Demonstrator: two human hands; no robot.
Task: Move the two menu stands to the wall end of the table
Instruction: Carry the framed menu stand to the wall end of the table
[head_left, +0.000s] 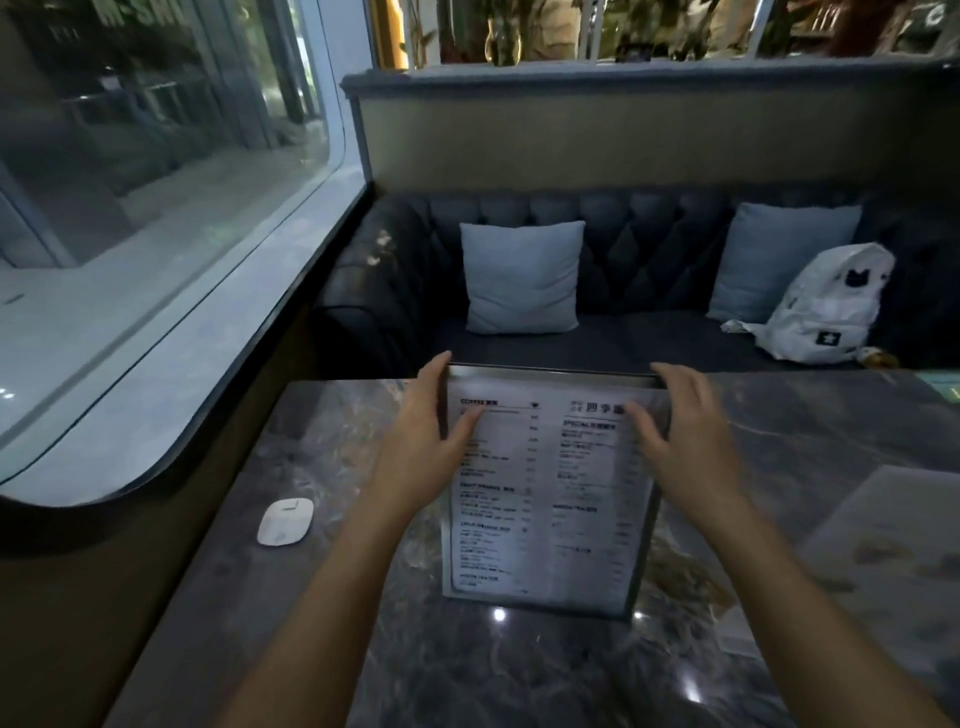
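The table (519, 670) is dark grey marble with pale veins and some brownish swirls. The menu stand (550, 488) has a white page with black print in a dark frame with a silvery top edge. There's a little white gadget (285, 521) near the window side. The sofa (649, 249) is dark tufted, navy or charcoal, hard to tell in this light, with two pale blue-grey cushions (522, 278). The backpack (826, 306) is white with small black marks.

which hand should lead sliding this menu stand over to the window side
Left. The left hand already grips the menu stand on the edge nearer the window; the right hand holds the far edge and would likely just steady it.
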